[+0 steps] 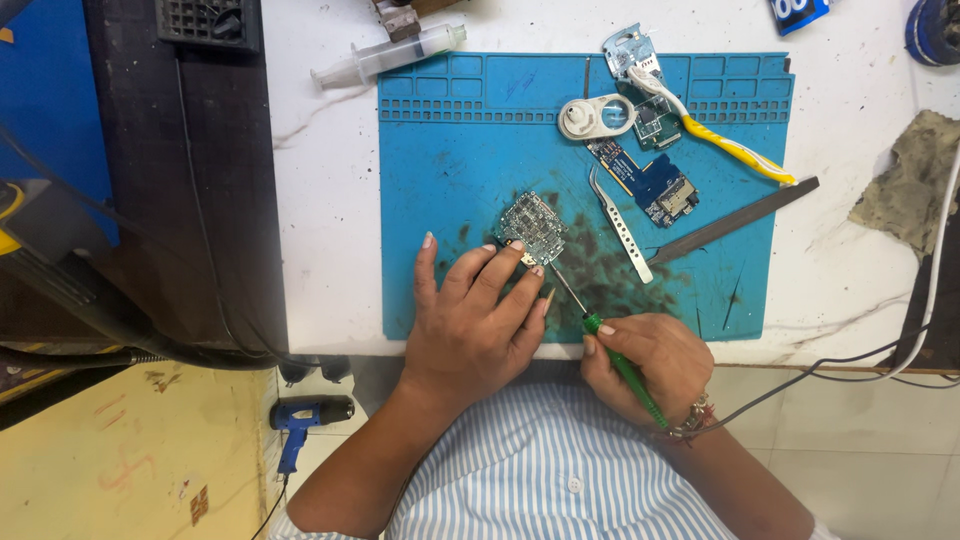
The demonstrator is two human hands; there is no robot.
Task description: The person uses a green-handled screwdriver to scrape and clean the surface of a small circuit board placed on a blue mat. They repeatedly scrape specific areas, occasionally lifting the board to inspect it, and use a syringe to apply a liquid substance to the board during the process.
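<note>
Person at a white bench, working over a blue silicone repair mat (450, 150). Left hand (470, 320) lies flat on the mat, fingertips pressed down on the near edge of a small circuit board (533, 227), pinning it in place; fingers are spread, not curled round anything. Right hand (645, 360) is pinched pen-style around a green-handled screwdriver (615, 360), its thin metal shaft angled up-left so the tip sits at the board's lower right corner, right beside the left fingertips. Whether the tip is seated in a screw or a joint is too small to tell.

Step in hand, as I read it: working a point at the board's edge with the tool while the other hand steadies it. What this seems to call for is firm downward pressure from the left hand and a small, controlled motion of the tip, since a slip would run toward the fingers.

Around them on the mat: metal tweezers (620, 225), a second blue circuit board (655, 185), a white round loupe (595, 117), a yellow-and-white toothbrush (730, 150), a dark flat pry tool (735, 220). A syringe (390, 55) lies off the mat's top-left corner. Dark residue stains the mat under the work.
</note>
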